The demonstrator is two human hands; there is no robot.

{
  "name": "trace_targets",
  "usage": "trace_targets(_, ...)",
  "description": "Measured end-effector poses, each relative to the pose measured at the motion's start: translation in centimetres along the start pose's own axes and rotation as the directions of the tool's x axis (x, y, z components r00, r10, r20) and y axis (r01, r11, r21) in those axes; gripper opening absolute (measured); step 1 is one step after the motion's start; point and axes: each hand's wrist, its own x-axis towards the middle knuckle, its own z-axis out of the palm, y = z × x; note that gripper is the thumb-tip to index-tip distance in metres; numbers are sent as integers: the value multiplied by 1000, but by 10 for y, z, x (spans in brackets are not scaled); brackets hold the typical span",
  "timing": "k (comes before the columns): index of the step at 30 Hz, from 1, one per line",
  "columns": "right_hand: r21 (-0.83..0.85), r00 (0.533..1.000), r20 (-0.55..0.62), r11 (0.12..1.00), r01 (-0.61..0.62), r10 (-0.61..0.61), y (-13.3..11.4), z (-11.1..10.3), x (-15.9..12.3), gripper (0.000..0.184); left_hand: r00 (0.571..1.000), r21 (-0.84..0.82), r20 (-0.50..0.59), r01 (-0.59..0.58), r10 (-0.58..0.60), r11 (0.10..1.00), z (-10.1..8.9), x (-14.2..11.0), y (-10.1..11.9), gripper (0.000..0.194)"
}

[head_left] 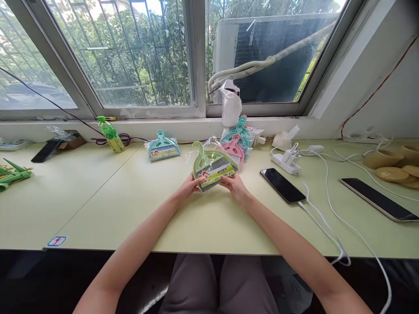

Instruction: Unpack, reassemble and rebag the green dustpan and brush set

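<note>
Between my two hands I hold a green mini dustpan and brush set (214, 168) in clear plastic wrap, tilted, with a printed yellow-green label across its front. My left hand (190, 185) grips its lower left edge, thumb on the label. My right hand (235, 185) grips the lower right, its thumb also on the label. Just behind it lie a pink dustpan set (235, 150) and several teal dustpan sets (242, 131), partly hidden. Apart on the left, a wrapped teal dustpan set (163, 147) rests on the table.
On the pale green table (131, 218) a drink bottle (111, 134) stands at the back left. To the right are a phone (283, 185) on a charging cable, a power strip (286, 162), a second dark device (379, 198) and wooden pieces (391, 171). White cables cross the right side.
</note>
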Motion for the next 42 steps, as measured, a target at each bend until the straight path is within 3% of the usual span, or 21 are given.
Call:
trace_targets(4, 24, 998, -49, 999, 26, -24, 0, 0, -1, 24, 983, -38, 158, 100, -93, 994, 2, -6, 2, 58)
trace_targets(10, 59, 994, -70, 994, 90, -85, -3, 5, -4, 26, 921, -47, 339, 219, -191, 974, 6, -9, 6, 59)
trace_targets(12, 67, 992, -88, 993, 101, -95, -3, 6, -5, 28, 941, -97, 303, 186, -149, 978, 9, -6, 5, 57)
trace_targets(15, 69, 988, -125, 992, 105, -95, -2, 6, -4, 34, 992, -177, 128, 14, 9, 984, 12, -2, 2, 49)
trace_targets(19, 66, 996, -88, 997, 40, -34, 1, 5, -2, 33, 994, -195, 16, -102, 107, 975, 13, -1, -2, 52)
trace_targets(24, 30, 997, -44, 998, -60, 62, -6, -2, 1, 27, 999, -128, 34, -1, 6, 992, 12, -4, -6, 45)
trace_targets(29, 10, 974, -149, 986, -169, 169, -11, -9, 4, 25, 990, -104, 72, 125, -118, 987, 18, -5, -7, 48)
trace_targets(34, 127, 970, -231, 991, -46, 75, -7, -6, 6, 22, 997, -124, 73, -2, 11, 992, 38, -9, -2, 68)
trace_targets(38, 171, 947, -322, 983, 60, -2, -5, 0, 4, 25, 988, 23, 135, 67, -69, 997, 56, -14, -9, 59)
trace_targets(42, 160, 956, -293, 984, 80, -30, 1, 9, -4, 23, 996, 54, 86, 24, -29, 998, 63, -13, -21, 51)
